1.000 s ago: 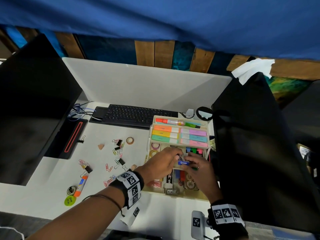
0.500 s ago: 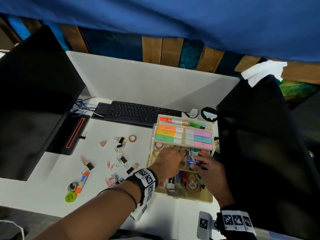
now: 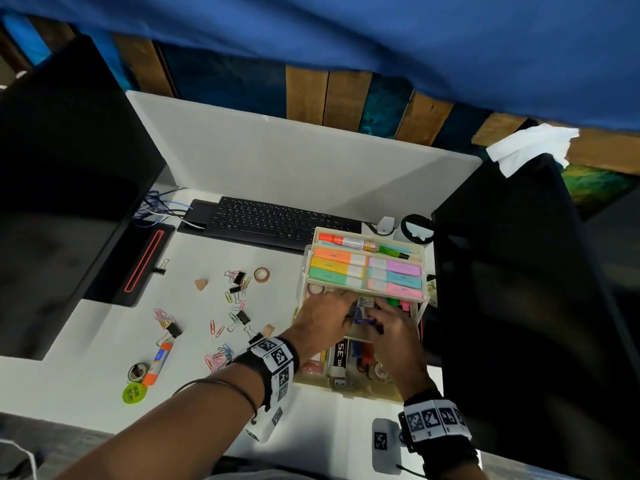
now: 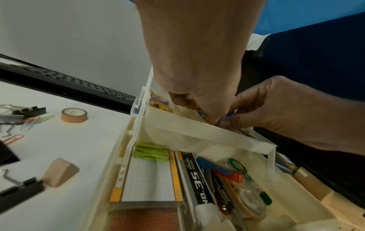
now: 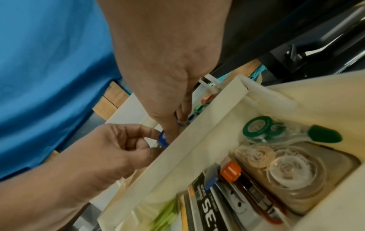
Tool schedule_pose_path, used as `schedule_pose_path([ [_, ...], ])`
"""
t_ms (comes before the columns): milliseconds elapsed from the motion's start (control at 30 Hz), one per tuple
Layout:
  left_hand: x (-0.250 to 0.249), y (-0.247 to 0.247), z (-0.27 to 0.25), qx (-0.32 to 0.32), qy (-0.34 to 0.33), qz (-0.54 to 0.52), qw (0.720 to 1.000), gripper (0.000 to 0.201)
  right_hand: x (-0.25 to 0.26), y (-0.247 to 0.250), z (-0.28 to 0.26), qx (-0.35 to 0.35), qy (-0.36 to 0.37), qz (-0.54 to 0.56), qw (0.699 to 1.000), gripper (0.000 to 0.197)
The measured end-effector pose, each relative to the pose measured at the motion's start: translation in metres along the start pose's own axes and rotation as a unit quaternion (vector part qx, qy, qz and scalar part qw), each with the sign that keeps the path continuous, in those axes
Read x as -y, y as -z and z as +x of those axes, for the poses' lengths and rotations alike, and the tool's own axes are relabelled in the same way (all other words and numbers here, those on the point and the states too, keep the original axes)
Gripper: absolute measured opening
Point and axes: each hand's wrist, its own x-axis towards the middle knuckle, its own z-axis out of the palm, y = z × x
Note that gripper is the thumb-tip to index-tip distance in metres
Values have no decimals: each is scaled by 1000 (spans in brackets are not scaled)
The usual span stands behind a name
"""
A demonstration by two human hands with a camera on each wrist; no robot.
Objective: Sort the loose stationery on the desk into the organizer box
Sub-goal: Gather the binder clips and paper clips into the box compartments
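The cream tiered organizer box (image 3: 367, 386) stands at the desk's right, with pastel highlighters (image 3: 367, 275) in its top tier. Over the middle tray (image 4: 197, 131) my left hand (image 3: 349, 313) and right hand (image 3: 375, 317) meet, fingers curled. Both pinch a small blue item (image 3: 362, 315) just above the tray's front wall; the same blue item (image 5: 162, 139) shows between thumb and fingertips. The bottom tier holds a staples box (image 4: 197, 179), green sticky notes (image 4: 152, 153) and correction tape (image 5: 276, 129). Loose paper clips and binder clips (image 3: 239, 306) lie on the desk to the left.
Also loose on the white desk are a tape roll (image 3: 261, 274), two wedge erasers (image 3: 201, 284), a glue stick (image 3: 160, 358) and a green disc (image 3: 134, 393). A black keyboard (image 3: 277, 223) lies behind. Dark monitors flank both sides; the right monitor (image 3: 519, 306) is close to the box.
Both hands stay together at the middle tray, still holding the blue item. They have shifted slightly toward the back edge under the top tier; the head view has also moved.
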Motion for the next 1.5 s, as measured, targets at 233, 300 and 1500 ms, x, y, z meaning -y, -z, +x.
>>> schedule_pose_path([
  [233, 4, -4, -5, -8, 12, -19, 1000, 28, 8, -7, 12, -71, 14, -78, 994, 13],
  [300, 6, -3, -8, -7, -5, -31, 999, 27, 9, -8, 16, -74, 5, -78, 994, 14],
  [1500, 288, 62, -301, 67, 292, -126, 946, 46, 169, -209, 110, 191, -8, -141, 971, 33],
])
